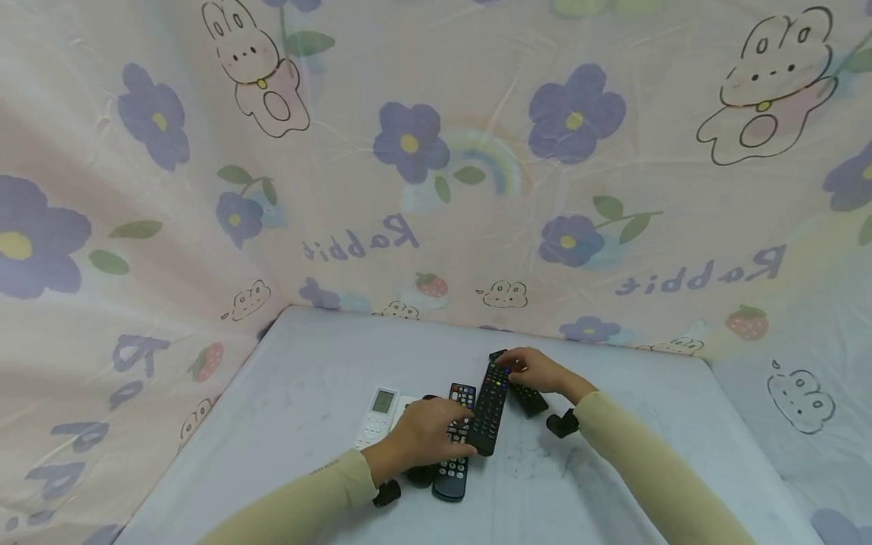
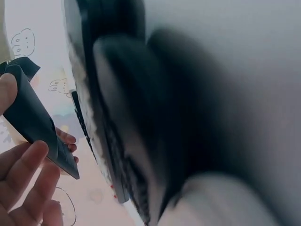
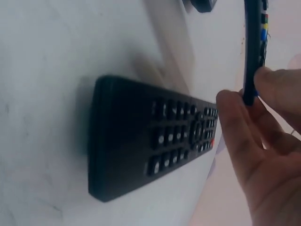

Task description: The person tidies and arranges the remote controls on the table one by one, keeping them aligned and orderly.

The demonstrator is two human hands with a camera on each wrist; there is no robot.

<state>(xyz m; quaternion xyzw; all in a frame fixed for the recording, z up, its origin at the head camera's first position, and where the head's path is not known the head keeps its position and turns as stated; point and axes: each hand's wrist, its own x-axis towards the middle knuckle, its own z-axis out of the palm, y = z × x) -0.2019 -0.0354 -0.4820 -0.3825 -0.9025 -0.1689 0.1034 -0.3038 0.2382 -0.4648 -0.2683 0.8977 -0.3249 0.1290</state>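
A long black remote control (image 1: 489, 412) with several coloured buttons is held between both hands, tilted with its far end higher up in the head view. My left hand (image 1: 424, 433) pinches its near end between thumb and fingers; the remote's plain dark back (image 2: 35, 110) shows in the left wrist view. At the far end, my right hand (image 1: 538, 371) pinches it, the thumb lying by the coloured buttons in the right wrist view. A second black remote (image 3: 127, 136) lies on the table just below the right hand.
Left of the held remote lie a dark remote with grey buttons (image 1: 450, 484) and a white remote with a small screen (image 1: 383, 401). Another dark one is partly hidden under the left hand. The white table (image 1: 306, 363) meets patterned cloth walls (image 1: 477, 227) behind and at the sides.
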